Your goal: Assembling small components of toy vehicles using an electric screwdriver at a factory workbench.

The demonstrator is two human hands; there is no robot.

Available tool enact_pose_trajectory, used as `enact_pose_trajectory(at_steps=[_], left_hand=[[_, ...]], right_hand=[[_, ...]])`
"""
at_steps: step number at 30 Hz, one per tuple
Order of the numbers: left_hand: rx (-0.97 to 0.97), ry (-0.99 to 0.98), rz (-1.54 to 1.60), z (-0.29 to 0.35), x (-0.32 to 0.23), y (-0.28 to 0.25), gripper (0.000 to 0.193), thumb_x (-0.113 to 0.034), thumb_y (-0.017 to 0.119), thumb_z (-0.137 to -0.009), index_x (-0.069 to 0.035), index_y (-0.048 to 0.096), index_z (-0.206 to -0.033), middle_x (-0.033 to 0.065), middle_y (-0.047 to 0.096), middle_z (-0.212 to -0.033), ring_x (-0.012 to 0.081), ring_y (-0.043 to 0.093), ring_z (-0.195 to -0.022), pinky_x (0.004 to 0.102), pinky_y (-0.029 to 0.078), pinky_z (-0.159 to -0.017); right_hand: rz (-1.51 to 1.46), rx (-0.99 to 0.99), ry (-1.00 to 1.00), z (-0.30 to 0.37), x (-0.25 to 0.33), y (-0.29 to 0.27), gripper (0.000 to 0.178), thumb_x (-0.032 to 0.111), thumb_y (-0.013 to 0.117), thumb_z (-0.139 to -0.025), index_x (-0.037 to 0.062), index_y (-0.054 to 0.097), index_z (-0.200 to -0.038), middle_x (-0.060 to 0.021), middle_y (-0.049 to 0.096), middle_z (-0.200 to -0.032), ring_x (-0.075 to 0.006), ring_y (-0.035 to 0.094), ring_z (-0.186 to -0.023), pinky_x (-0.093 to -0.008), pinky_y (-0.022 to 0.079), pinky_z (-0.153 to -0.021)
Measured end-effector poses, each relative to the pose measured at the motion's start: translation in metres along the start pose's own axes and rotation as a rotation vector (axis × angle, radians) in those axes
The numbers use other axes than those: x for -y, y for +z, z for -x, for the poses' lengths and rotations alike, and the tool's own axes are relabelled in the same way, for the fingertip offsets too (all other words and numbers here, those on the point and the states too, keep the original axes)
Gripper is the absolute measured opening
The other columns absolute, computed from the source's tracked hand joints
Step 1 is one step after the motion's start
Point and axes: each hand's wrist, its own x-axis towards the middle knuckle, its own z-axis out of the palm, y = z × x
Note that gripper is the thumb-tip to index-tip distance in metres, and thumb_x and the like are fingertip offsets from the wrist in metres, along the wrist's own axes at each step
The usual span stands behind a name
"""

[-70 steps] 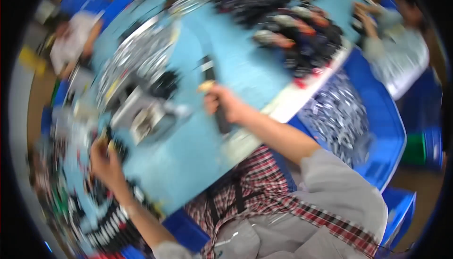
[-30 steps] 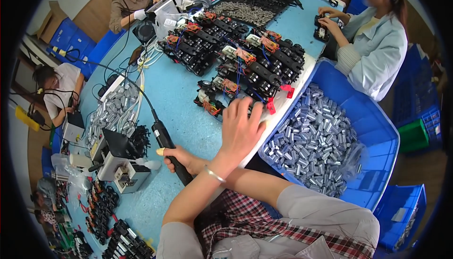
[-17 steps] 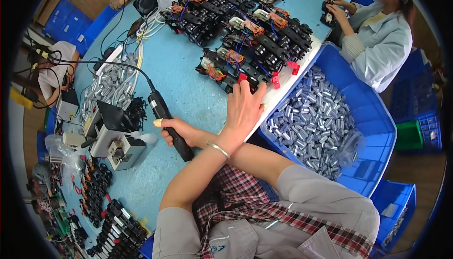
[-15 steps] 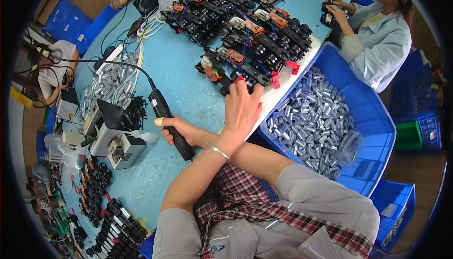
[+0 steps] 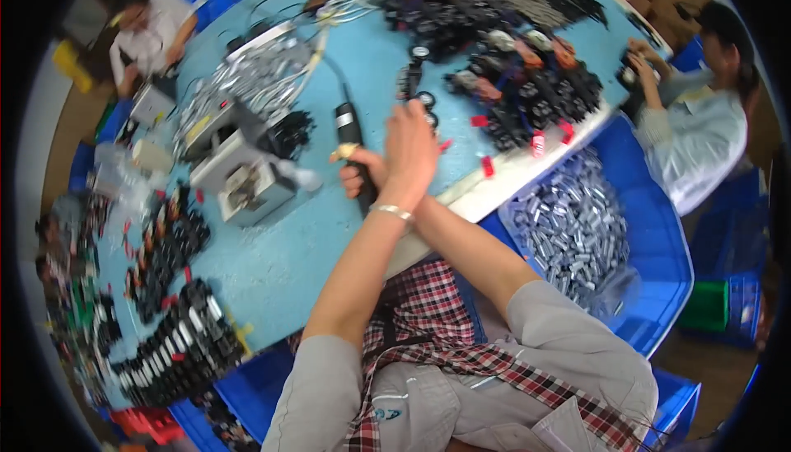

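Note:
My arms cross, the left one lying over the right. My left hand (image 5: 412,149), blurred by motion, has its fingers closed on the near end of a black wheeled chassis (image 5: 406,83). The chassis lies over the blue table, with small wheels on its right side. My right hand (image 5: 364,173) is wrapped around a black electric screwdriver (image 5: 349,126), with yellowish covering on the thumb. The cord rises from the tool's far end. To the right of my left hand stands a group of similar chassis (image 5: 535,81) with orange wiring and red pieces.
A blue bin (image 5: 659,287) of silver metal cylinders (image 5: 577,229) stands at the right table edge. To the left are a grey-white box device (image 5: 255,192), silver parts (image 5: 264,81) and rows of black assemblies (image 5: 177,337). Co-workers sit at far left (image 5: 152,36) and right (image 5: 692,122).
My left hand has moved left, away from the group, with a chassis in its fingers. My right hand still holds the screwdriver, now close beside the left. The whole view has shifted.

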Motion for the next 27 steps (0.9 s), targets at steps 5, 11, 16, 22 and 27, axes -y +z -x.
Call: enact_pose_trajectory(at_steps=[5, 11, 16, 22, 27], left_hand=[[-0.131, 0.017, 0.173, -0.007, -0.02, 0.002, 0.017, -0.005, 0.05, -0.073, 0.0, 0.045, -0.088, 0.0189, 0.052, -0.086, 0.0342, 0.054, -0.077, 0.0421, 0.044, -0.064], [-0.262, 0.231, 0.269, 0.059, 0.02, -0.206, 0.03, 0.002, 0.059, -0.062, -0.001, 0.048, -0.09, 0.0147, 0.054, -0.079, 0.0328, 0.055, -0.073, 0.0383, 0.045, -0.063], [-0.445, 0.257, 0.332, 0.181, 0.047, -0.316, 0.044, 0.003, 0.071, -0.053, 0.001, 0.055, -0.095, 0.0114, 0.059, -0.091, 0.0209, 0.058, -0.087, 0.0287, 0.048, -0.072], [-0.062, -0.419, 0.689, 0.262, 0.091, -0.313, 0.045, 0.004, 0.064, -0.059, -0.005, 0.049, -0.099, 0.0101, 0.058, -0.082, 0.0114, 0.056, -0.067, 0.0243, 0.045, -0.061], [0.453, -0.29, 0.817, 0.246, 0.13, -0.246, 0.039, -0.015, 0.066, -0.065, -0.002, 0.048, -0.098, 0.0104, 0.056, -0.08, 0.0175, 0.054, -0.074, 0.0285, 0.042, -0.067]], right_hand=[[-0.114, 0.326, 0.003, 0.013, 0.028, -0.06, 0.04, 0.032, 0.054, -0.082, 0.006, 0.046, -0.112, 0.0041, 0.032, -0.061, -0.0072, 0.032, -0.051, -0.0227, 0.031, -0.048], [0.21, -0.213, -0.259, 0.013, 0.003, -0.018, 0.033, 0.033, 0.046, -0.085, 0.0085, 0.049, -0.107, 0.0025, 0.055, -0.078, -0.0137, 0.052, -0.063, -0.0246, 0.045, -0.059], [0.126, -0.129, -0.162, 0.024, 0.019, -0.013, 0.033, 0.03, 0.045, -0.087, 0.0026, 0.048, -0.104, 0.0033, 0.033, -0.061, -0.0063, 0.032, -0.048, -0.0202, 0.031, -0.046], [0.425, 0.106, -0.375, 0.015, 0.02, 0.052, 0.035, 0.029, 0.047, -0.086, 0.0019, 0.044, -0.108, 0.004, 0.032, -0.06, -0.0059, 0.03, -0.048, -0.021, 0.027, -0.045], [0.733, 0.297, -0.763, -0.014, 0.014, 0.185, 0.024, 0.024, 0.042, -0.087, 0.0041, 0.046, -0.099, 0.0034, 0.03, -0.061, -0.0068, 0.029, -0.053, -0.0227, 0.027, -0.051]])
